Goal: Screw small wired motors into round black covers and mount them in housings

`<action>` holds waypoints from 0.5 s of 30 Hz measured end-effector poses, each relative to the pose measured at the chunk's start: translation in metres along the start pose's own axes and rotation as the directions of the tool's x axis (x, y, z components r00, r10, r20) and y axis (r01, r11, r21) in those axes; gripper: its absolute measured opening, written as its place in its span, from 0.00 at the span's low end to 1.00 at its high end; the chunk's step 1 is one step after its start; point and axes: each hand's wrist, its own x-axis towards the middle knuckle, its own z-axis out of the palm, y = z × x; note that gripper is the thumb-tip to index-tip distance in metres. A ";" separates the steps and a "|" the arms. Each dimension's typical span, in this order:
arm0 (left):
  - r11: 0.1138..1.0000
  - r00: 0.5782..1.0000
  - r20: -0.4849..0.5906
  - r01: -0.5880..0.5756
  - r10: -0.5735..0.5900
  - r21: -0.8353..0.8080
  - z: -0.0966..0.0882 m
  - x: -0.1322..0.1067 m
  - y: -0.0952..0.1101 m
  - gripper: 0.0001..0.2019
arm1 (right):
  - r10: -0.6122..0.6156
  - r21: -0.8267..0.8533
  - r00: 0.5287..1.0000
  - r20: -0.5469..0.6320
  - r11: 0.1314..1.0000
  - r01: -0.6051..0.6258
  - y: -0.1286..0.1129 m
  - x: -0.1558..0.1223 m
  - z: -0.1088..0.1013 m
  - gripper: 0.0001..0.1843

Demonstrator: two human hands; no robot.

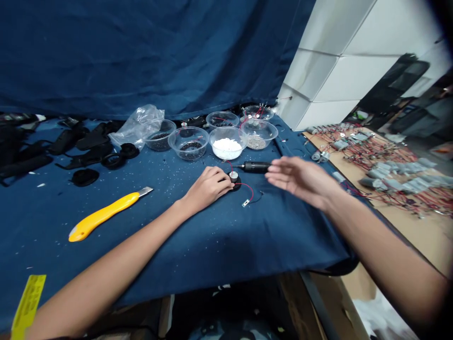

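Black disc [237, 185] sits under the left hand [208, 187], six plastic bowls [188, 143] beyond.

**Workbench stock: blue-draped counter**

Items, a blue cloth-covered counter [219, 245]:
- yellow utility knife [102, 215], blade toward the bowls
- clear plastic bowl of white granules [227, 148]
- clear plastic bowl of grey granules [256, 141]
- clear plastic bowl of dark beads [188, 148]
- crumpled plastic bag [137, 125]
- black rubber parts [85, 153]
- yellow printed label [28, 302]

Beside the counter: red-wired components [389, 172] on a wooden board [417, 231].
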 end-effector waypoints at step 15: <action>0.993 0.999 0.050 0.028 -0.022 -0.113 0.002 0.001 -0.008 0.11 | 0.167 0.082 0.939 -0.300 0.985 -0.149 0.018 0.058 0.007 0.16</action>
